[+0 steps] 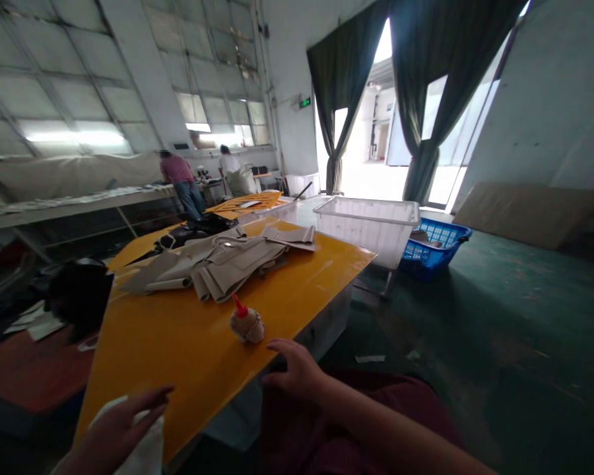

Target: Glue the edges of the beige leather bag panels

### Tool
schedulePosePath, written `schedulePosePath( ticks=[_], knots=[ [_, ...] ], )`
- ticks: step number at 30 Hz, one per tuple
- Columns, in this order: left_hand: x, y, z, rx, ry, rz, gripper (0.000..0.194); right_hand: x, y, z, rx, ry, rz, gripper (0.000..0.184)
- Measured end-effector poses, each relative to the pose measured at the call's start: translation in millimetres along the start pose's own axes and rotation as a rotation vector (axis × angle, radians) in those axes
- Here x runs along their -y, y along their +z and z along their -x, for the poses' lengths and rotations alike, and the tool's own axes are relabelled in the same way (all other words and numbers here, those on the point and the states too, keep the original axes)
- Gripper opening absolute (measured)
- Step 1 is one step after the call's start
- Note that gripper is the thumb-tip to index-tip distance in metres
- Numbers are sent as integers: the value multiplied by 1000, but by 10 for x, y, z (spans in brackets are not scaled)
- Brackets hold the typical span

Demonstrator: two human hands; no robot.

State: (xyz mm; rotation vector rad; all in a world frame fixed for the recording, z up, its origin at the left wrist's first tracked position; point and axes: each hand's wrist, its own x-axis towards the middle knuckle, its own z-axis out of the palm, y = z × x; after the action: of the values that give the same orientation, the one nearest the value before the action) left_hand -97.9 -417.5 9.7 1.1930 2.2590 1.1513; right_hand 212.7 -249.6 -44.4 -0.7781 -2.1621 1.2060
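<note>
My left hand [123, 422] is at the lower left, its fingers stretched out over a white cloth or sheet [148, 448] at the table's near corner. Parts of the white piece show around and between the fingers; whether they touch it I cannot tell. Just off the table's right edge is my right hand [297, 369], with thumb and fingers apart and nothing between them. Near its fingertips, a squat squeeze bottle [247, 326] with a red pointed nozzle stands on the orange-yellow tabletop [178, 349]. Beyond the bottle lies a heap of beige-grey sheet pieces [237, 260], some folded or curled.
A white plastic bin [366, 221] on a wheeled frame and a blue basket [433, 247] stand right of the table. Dark bundles [76, 297] lie at the left. Two people [181, 181] work by the far wall. Curtains [426, 99] flank a bright doorway.
</note>
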Motion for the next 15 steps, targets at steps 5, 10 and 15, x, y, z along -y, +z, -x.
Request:
schedulePosePath(
  ticks=[5,10,15],
  knots=[
    [-240,593,-428,78,-34,68,48,-220,86,-779,-84,275,-28,118],
    [62,1066,-487,-44,-175,280,58,-334,501,-1243,-32,309,-56,104],
    [179,1468,-431,-129,-197,377,81,-431,631,-1231,-169,173,-171,48]
  ],
)
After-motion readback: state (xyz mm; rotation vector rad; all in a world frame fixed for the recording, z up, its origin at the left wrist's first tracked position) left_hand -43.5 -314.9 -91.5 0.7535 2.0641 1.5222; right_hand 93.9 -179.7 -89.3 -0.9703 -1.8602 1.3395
